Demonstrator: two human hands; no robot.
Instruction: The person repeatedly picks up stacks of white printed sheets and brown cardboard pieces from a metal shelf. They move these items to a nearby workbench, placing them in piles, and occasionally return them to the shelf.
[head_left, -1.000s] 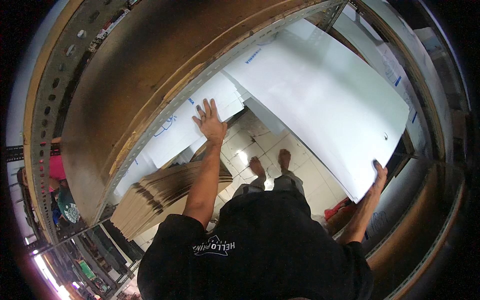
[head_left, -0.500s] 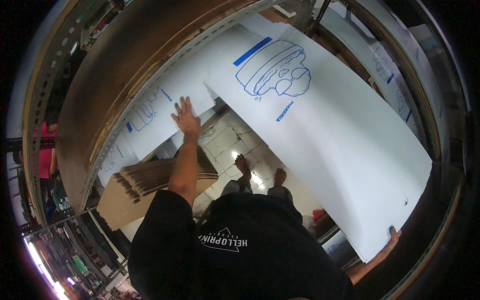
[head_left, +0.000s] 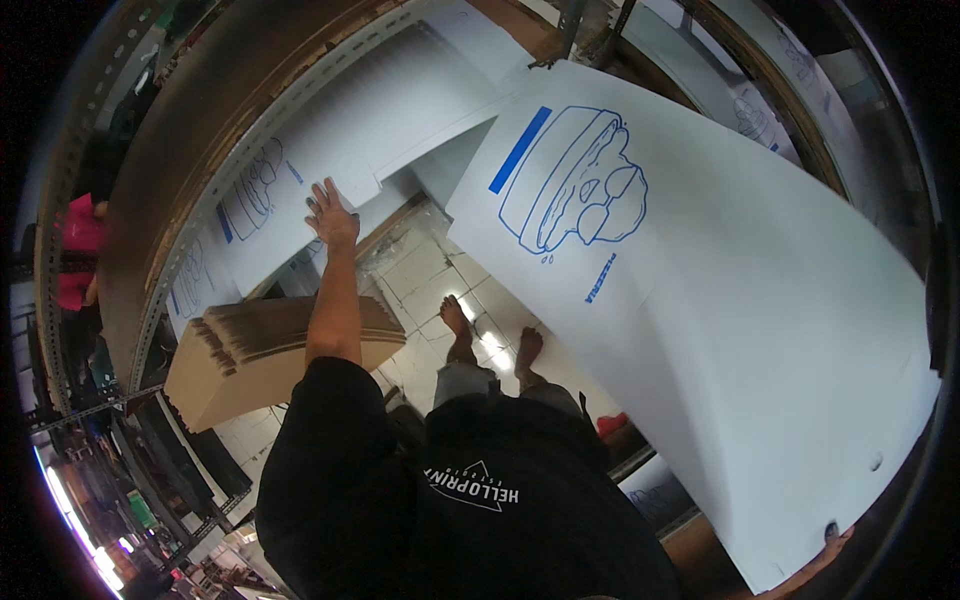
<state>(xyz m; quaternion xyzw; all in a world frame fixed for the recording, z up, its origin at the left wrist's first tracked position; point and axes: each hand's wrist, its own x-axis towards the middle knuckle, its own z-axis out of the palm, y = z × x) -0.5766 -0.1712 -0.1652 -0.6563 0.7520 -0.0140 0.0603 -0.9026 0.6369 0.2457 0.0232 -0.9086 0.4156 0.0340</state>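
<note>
A large white sheet [head_left: 760, 350] with a blue line drawing of a burger stretches across my right side, its surface gently bowed. At its near right corner my right hand [head_left: 838, 545] grips it, the thumb near a small hole and most of the fingers hidden underneath. My left hand [head_left: 333, 214] is open, fingers spread on the edge of similar white printed sheets [head_left: 345, 120] lying on the shelf at my left. Between the held sheet and those sheets there is a gap.
A stack of folded brown cardboard [head_left: 230, 375] stands below my left forearm. Perforated metal rack rails [head_left: 135, 330] curve along the left. More printed sheets [head_left: 750, 120] lie on racks at the far right. Below are my bare feet on the tiled floor [head_left: 420, 300].
The held sheet has shifted right and nearer, its far end now apart from the shelf sheets. My left hand has moved left; my right hand has moved right and down with the sheet.
</note>
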